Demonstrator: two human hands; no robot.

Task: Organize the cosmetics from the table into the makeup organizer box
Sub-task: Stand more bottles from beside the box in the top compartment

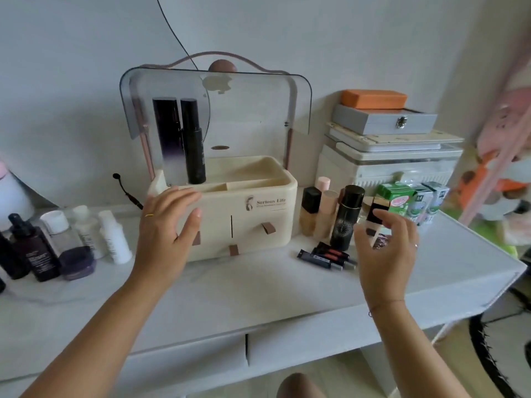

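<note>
Head view: cream makeup organizer box on the worktop, lid raised, two dark bottles inside. Left hand, fingers spread, at its front-left corner. Right hand, fingers loosely open, hovers near lipsticks and upright bottles.

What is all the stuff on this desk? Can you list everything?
Organizer: 1, cream, lid up, desk centre.
Tall bottles: 2, dark, upright in organizer's top left.
Left bottles: several, black, clear and white, left of organizer.
Jar: 1, purple, front left.
Brush: 1, black, behind organizer's left side.
Foundation bottles: several, beige and pink, right of organizer.
Black bottle: 1, right of organizer.
Lipsticks: a few, black, lying front right.
Cartons: several, green and grey, far right.
Stacked boxes: white, grey, orange on top, back right.
Left hand: open, at organizer's front.
Right hand: open, near black bottle.
</note>
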